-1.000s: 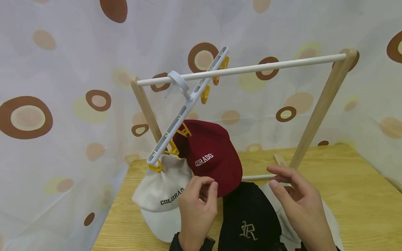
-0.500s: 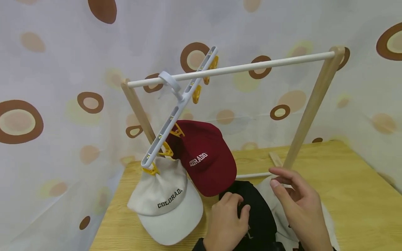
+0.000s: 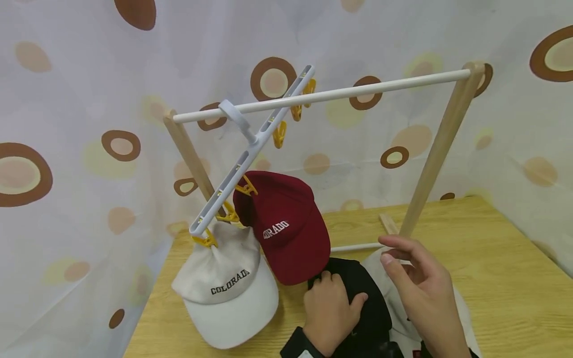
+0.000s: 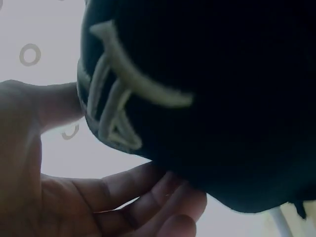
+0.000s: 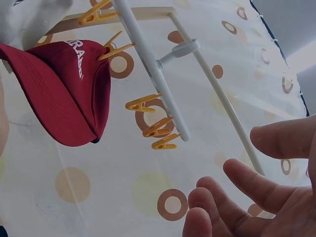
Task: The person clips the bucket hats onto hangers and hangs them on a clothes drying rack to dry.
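Note:
My left hand lies over a black baseball cap, its thumb and fingers on either side of the crown. In the left wrist view the thumb and bent fingers grip the cap, close to its embroidered letter. My right hand is held in the air with fingers loosely bent and nothing in it, above a light grey cap on the table. From yellow clips on a pale clip hanger hang a dark red cap and a white cap.
A white rail on a wooden stand carries the hanger, which slants across it. Several yellow clips at the hanger's far end hold nothing. The wooden table meets a dotted curtain behind.
My left hand has moved right and down from in front of the hanging caps to the black cap and taken hold of it. The right hand stays about where it was. The view shifts slightly.

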`<state>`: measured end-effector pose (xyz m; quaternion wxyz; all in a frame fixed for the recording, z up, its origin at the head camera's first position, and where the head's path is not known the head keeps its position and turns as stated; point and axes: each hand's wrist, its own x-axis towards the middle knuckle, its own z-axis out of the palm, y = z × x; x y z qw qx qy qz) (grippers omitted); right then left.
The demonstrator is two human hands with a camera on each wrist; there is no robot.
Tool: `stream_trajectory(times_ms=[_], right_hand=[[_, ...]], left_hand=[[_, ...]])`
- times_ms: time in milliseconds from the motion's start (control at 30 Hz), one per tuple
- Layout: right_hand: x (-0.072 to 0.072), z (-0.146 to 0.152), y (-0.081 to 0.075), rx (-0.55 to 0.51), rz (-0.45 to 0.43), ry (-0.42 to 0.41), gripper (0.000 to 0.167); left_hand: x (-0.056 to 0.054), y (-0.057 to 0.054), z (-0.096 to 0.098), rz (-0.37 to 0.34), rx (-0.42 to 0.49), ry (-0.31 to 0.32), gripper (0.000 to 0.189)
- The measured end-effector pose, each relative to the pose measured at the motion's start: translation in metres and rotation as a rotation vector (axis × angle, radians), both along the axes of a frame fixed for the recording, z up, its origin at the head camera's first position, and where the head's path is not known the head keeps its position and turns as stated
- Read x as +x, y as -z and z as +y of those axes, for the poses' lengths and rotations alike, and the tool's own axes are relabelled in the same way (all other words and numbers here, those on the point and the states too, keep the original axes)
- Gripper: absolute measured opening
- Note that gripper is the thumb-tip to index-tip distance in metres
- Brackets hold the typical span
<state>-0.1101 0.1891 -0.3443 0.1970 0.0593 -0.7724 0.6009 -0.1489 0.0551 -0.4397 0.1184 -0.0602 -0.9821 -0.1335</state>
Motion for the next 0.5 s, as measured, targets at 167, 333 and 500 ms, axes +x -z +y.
stream_trajectory(times_ms=[167, 333, 500], right_hand=[[0.004, -0.003, -0.001, 0.004, 0.001, 0.0, 0.031], [0.008, -0.005, -0.002, -0.013, -0.002, 0.017, 0.03], [0.014, -0.006, -0.003, -0.002, -0.013, 0.04, 0.031]], left_hand=[[0.003, 0.003, 0.002, -0.01, -0.003, 0.021, 0.044], [0.007, 0.002, 0.002, -0.008, -0.013, 0.044, 0.039], [0.012, 0.002, -0.001, 0.018, 0.02, 0.086, 0.031]])
